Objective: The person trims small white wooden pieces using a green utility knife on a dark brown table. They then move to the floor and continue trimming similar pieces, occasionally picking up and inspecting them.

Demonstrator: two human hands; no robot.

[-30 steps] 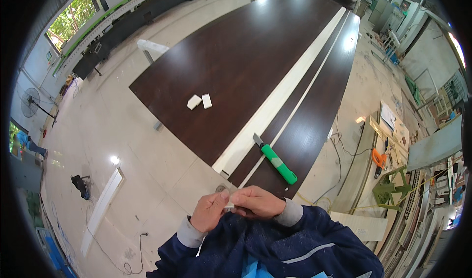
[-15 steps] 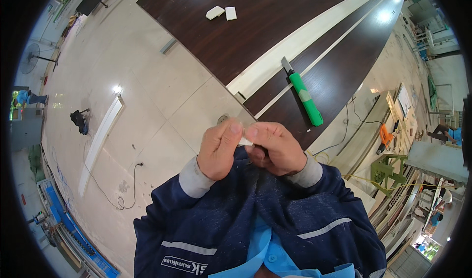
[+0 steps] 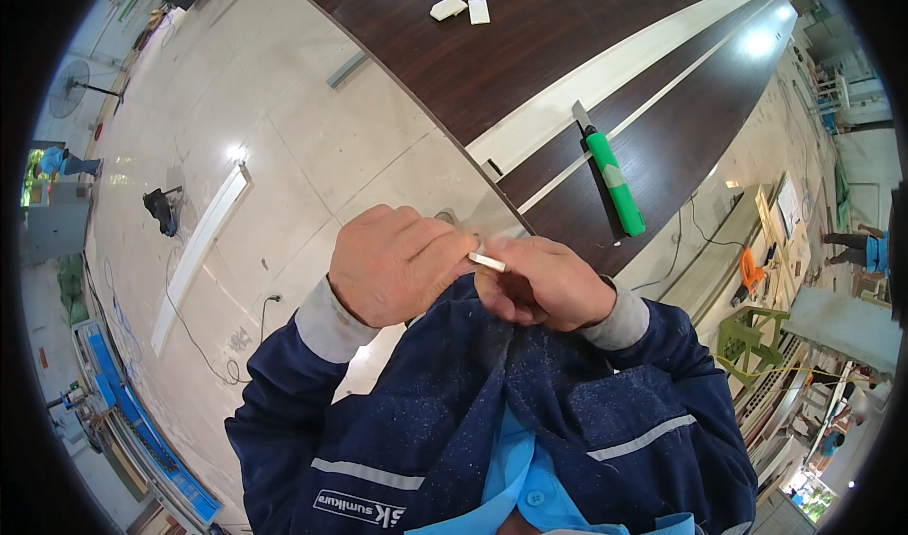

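One white piece (image 3: pixel 488 263) before jacket (image 3: pixel 445 374), near desk (image 3: pixel 454 76): right hand (image 3: pixel 553 284) pinching it, left hand (image 3: pixel 397 263) curled at end, grip hidden from me. I'd guess light, stiff, snappable; hold by edges.

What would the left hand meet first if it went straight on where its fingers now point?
The left hand, pointing rightward, would probably meet the small white piece first, then the right hand; exact depth and contact are hard to judge.
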